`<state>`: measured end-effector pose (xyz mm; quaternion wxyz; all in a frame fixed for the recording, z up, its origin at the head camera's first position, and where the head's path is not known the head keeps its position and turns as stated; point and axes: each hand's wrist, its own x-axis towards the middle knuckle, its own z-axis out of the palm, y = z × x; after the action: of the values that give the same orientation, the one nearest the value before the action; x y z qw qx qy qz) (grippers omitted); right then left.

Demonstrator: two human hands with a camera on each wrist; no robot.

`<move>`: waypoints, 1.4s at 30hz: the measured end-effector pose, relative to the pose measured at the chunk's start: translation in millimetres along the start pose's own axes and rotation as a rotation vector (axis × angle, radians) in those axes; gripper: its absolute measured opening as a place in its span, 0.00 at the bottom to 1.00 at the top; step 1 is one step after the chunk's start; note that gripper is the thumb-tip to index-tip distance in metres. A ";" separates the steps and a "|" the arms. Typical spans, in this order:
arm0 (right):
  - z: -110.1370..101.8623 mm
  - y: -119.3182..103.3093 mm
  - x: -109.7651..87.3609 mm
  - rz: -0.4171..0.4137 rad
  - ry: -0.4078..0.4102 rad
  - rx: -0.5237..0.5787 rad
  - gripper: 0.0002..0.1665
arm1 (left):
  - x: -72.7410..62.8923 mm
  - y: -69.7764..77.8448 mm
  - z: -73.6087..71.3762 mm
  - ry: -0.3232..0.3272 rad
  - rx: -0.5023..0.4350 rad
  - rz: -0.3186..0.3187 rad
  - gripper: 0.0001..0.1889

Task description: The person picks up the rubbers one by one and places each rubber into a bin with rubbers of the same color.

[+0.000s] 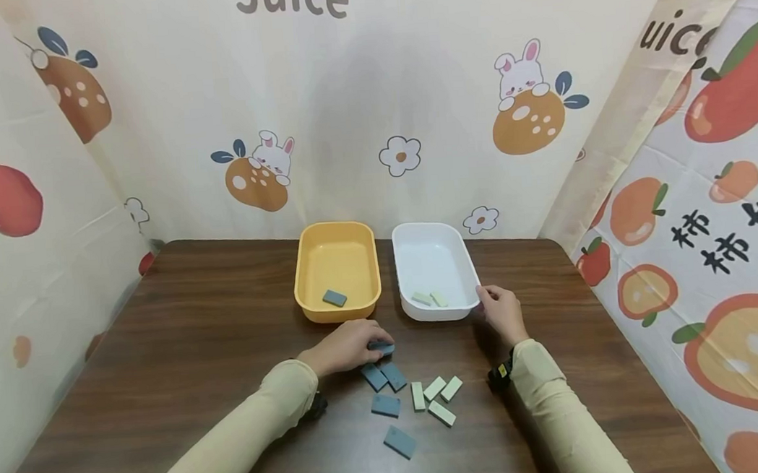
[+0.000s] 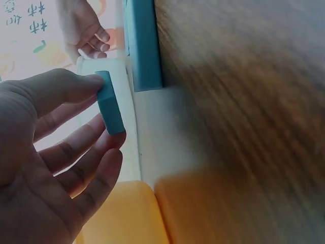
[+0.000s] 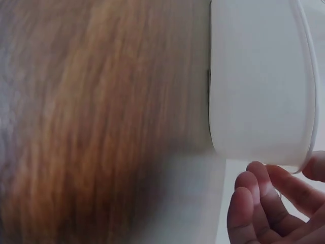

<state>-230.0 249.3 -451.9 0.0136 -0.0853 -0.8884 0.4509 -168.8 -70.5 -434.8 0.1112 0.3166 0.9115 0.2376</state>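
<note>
My left hand (image 1: 346, 345) pinches a blue-grey rectangular block (image 2: 110, 104) between thumb and fingertips, just above the table in front of the yellow bin (image 1: 303, 270). Several more blue-grey blocks (image 1: 386, 405) lie close by, two of them right beside that hand. At the white bin (image 1: 439, 312), my right hand (image 1: 502, 312) grips the near right corner of the rim, thumb (image 3: 316, 165) on one side and fingers below. One blue-grey block (image 1: 334, 298) lies inside the yellow bin. Two pale green blocks (image 1: 439, 299) lie in the white one.
Several pale green blocks (image 1: 442, 413) lie on the brown wooden table (image 1: 228, 318), right of the blue-grey ones. The bins stand side by side with a narrow gap, near the table's back edge. A printed curtain (image 1: 346, 123) hangs behind and at both sides.
</note>
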 end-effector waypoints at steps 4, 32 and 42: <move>1.2 -0.4 -0.1 -0.002 0.062 0.057 0.23 | -2.5 -2.6 -2.8 0.017 -0.009 0.005 0.14; -12.3 -8.7 -4.4 0.047 -0.042 0.042 0.24 | -20.7 -18.1 -36.8 0.238 -0.058 -0.043 0.14; -10.9 -8.1 -5.5 0.037 -0.034 0.050 0.24 | -19.2 -31.0 -56.5 0.335 -0.080 -0.093 0.14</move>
<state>-224.6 252.4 -438.6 -0.0078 -0.0937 -0.8751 0.4747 -190.1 -124.4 -400.8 -0.0190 0.2253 0.9209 0.3177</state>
